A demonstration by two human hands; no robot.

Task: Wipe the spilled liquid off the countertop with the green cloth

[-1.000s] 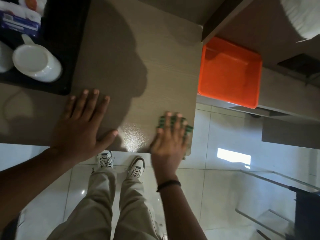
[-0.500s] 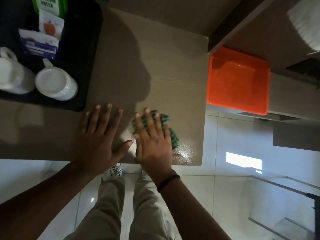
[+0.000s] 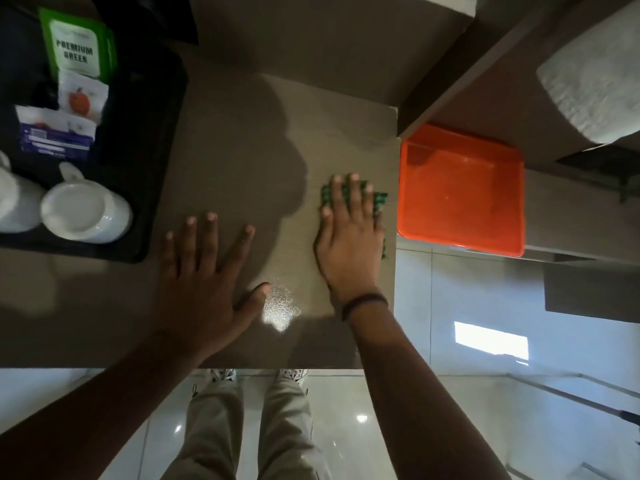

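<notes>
Right hand (image 3: 349,237) lies flat, fingers spread, palm pressing the green cloth (image 3: 379,200) onto the countertop (image 3: 242,161) near its right edge, just beside the orange tray (image 3: 460,188) that sits lower, off the counter. Nothing is pinched here; the open hand simply pins the cloth down. Left hand (image 3: 204,275) is also open and flat on the bare surface, holding nothing, bracing. Between the two hands, close to the left thumb, a wet glint (image 3: 280,306) shows on the countertop, probably liquid left to wipe.

The cloth looks thin, soft and light; it will likely bunch or slip unless pressed from above, so a broad palm over its middle suits it better than an edge grip.

The count: one cloth, one orange tray, one black tray (image 3: 152,161) at the left carrying two white cups (image 3: 86,211) and three sachets (image 3: 78,46).
</notes>
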